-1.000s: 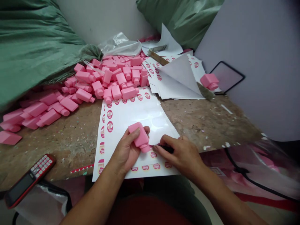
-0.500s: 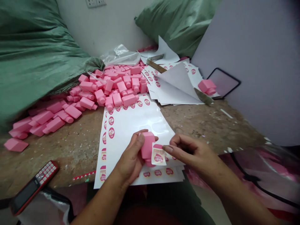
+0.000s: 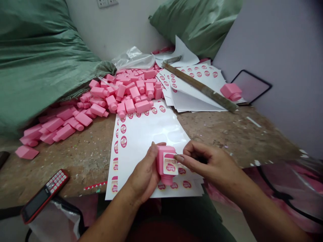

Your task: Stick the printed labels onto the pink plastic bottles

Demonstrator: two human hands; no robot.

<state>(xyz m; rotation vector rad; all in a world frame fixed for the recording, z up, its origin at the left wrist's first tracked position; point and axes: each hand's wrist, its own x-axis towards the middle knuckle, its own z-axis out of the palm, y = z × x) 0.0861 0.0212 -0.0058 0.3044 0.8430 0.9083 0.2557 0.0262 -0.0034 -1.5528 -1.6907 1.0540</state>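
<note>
Head view looks down on a rough, stained workbench [image 3: 83, 161] with both hands over a glossy sticker sheet [image 3: 151, 134]. The left hand [image 3: 142, 178] is closed around a pink plastic bottle [image 3: 161, 161], which sits just above the lower part of the sheet, its neck pointing down toward the person. A BABY label [image 3: 170, 164] lies on the bottle's face. The right hand [image 3: 209, 161] is in a narrow pinch, its fingertips [image 3: 179, 158] at the label's right edge; a small dark item is partly hidden under those fingers, too covered to name. Oval pink stickers line the sheet's edges, and its middle is bare backing. Beyond it, a heap of pink bottles [image 3: 126, 95] spreads across the bench toward green woven sacks [image 3: 37, 60]. To the right, a long stick [image 3: 202, 86] lies across a stack of sticker sheets [image 3: 199, 75], with a single pink bottle [image 3: 230, 91] beside it, near a black-framed pane [image 3: 252, 85]. A clear plastic bag [image 3: 133, 58] lies behind the heap, and a red keypad phone [image 3: 45, 195] sits at the bench's front edge.
</note>
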